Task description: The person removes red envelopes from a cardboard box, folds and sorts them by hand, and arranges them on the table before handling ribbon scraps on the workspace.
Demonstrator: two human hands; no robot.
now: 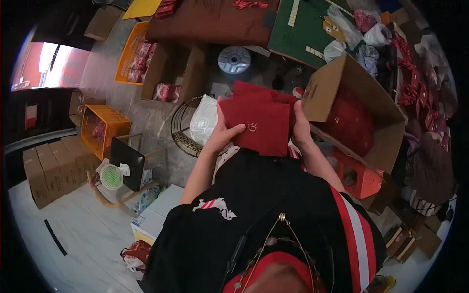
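A stack of dark red pouches (264,119), the top one with a small gold emblem, is held up in front of my black shirt. My left hand (222,129) grips the stack at its left edge, thumb lying across the front near the emblem. Around the right edge, my right hand (301,128) is closed on the same stack. The pouches are fanned slightly, with some corners showing behind the front one. Just to the right stands an open cardboard box (386,132) holding more red pouches (348,119).
Behind the hands are a blue round stool (234,60), a brown-covered table (210,24) and a green table (293,41). On the left sit a white bag (202,119) on a wire-framed seat, an orange crate (110,132) and cardboard boxes (58,166). A red stool (364,180) stands at right.
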